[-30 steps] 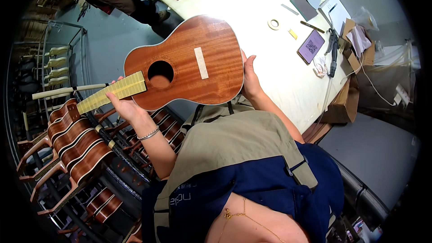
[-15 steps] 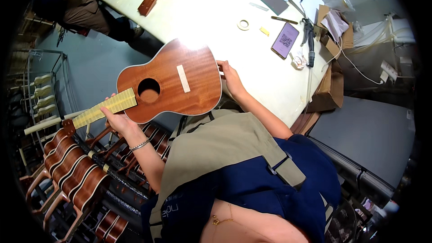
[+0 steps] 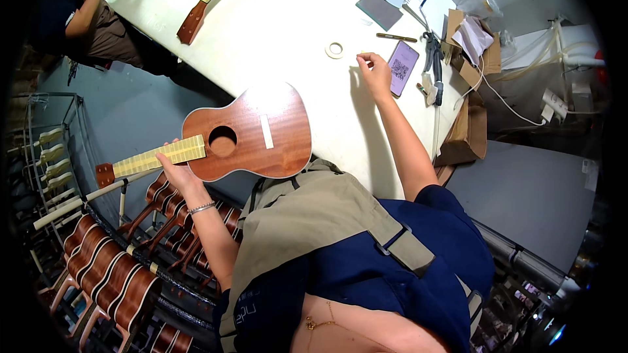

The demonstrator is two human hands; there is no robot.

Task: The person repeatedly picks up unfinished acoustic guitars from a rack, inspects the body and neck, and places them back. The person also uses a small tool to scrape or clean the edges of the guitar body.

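My left hand [image 3: 175, 173] grips the neck of a small brown guitar [image 3: 252, 134] just below its taped yellow fretboard, holding the body over the near edge of the white table [image 3: 275, 26]. The guitar has a round sound hole and a pale strip of tape on its top. My right hand [image 3: 376, 72] is stretched out over the table, fingers pinched together near a small yellow piece, beside a roll of tape [image 3: 335, 49] and a purple card [image 3: 402, 68]. Whether it holds anything is too small to tell.
A rack of several finished brown guitars [image 3: 111, 268] stands at lower left. Another guitar neck [image 3: 209, 0] lies on the far table. A seated person [image 3: 85, 19] works at upper left. A notebook [image 3: 428, 3], pen, grey pad, pliers and cardboard boxes [image 3: 471, 46] crowd the right end.
My right hand left the guitar's body and reached out across the table toward the tape roll. The left hand alone now carries the guitar, which sits lower and nearer the table edge.
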